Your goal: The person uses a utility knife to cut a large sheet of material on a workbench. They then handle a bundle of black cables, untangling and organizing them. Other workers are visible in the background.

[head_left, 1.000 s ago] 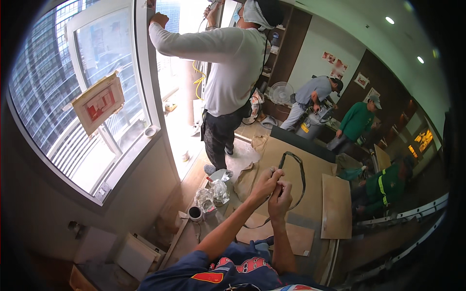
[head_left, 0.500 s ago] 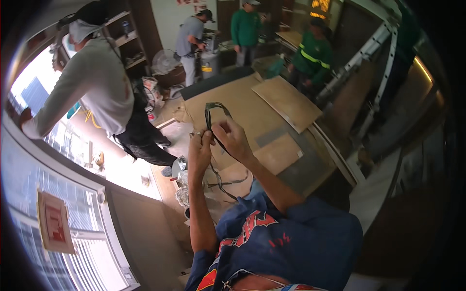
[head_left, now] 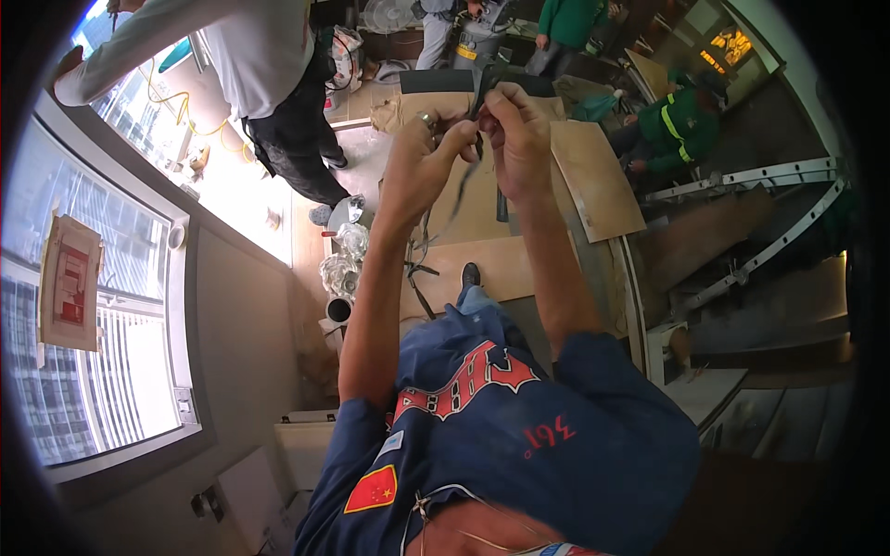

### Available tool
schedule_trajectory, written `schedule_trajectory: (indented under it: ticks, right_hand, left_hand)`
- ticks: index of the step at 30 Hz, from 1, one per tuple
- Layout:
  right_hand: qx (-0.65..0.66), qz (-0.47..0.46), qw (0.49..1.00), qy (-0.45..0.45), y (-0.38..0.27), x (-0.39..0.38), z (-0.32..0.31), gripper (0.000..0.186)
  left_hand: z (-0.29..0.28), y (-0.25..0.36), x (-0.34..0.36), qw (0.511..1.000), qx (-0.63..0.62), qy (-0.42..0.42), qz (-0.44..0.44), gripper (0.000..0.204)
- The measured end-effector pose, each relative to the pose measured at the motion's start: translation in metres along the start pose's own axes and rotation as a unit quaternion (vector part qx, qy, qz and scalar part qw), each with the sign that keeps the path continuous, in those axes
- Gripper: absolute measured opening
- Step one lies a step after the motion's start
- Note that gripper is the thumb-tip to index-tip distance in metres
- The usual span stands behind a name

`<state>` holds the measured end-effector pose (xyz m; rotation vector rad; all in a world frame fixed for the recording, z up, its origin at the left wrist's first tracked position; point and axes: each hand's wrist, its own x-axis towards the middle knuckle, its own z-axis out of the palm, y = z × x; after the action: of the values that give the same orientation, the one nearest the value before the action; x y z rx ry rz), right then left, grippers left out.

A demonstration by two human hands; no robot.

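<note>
My left hand [head_left: 426, 162] and my right hand [head_left: 514, 139] are raised close together in front of me, fingers pinched on a dark, flat, looped cord [head_left: 463, 185], perhaps a strap. Part of it rises above my fingers, and strands hang down between my forearms toward the floor. My fingers hide the exact point where they grip it. Below them lie tan sheet boards [head_left: 464, 255]. A dark shoe [head_left: 470, 275] shows at the end of my leg.
A co-worker in grey [head_left: 246, 51] stands by the bright window at upper left. Others in green [head_left: 681, 125] and grey work at the back. Crumpled foil [head_left: 343, 269] and a dark cup [head_left: 338, 310] stand left of me; a ladder [head_left: 779, 176] is at right.
My hands have risen in the view and the cord's upper loop has shifted up with them. The view has turned and tilted further down toward my body and feet.
</note>
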<state>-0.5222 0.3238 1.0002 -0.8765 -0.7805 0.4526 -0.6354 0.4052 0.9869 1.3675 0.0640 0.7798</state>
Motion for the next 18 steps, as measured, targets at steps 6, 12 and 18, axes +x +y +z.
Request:
schedule_trajectory:
  ticks: [6,12,18]
  right_hand:
    - [0.057,0.042,0.997,0.001,0.002,0.01,0.004,0.006]
    - [0.025,0.029,0.999,-0.003,-0.005,0.015,-0.012,0.006]
    - [-0.112,-0.005,0.989,-0.098,-0.006,0.028,-0.017,0.015]
  left_hand:
    - [0.006,-0.003,-0.002,0.997,-0.054,0.041,-0.033,0.02]
    - [0.02,-0.016,0.004,0.999,-0.031,0.019,-0.031,0.021]
    - [0.006,-0.007,0.003,0.997,-0.042,0.028,-0.054,0.031]
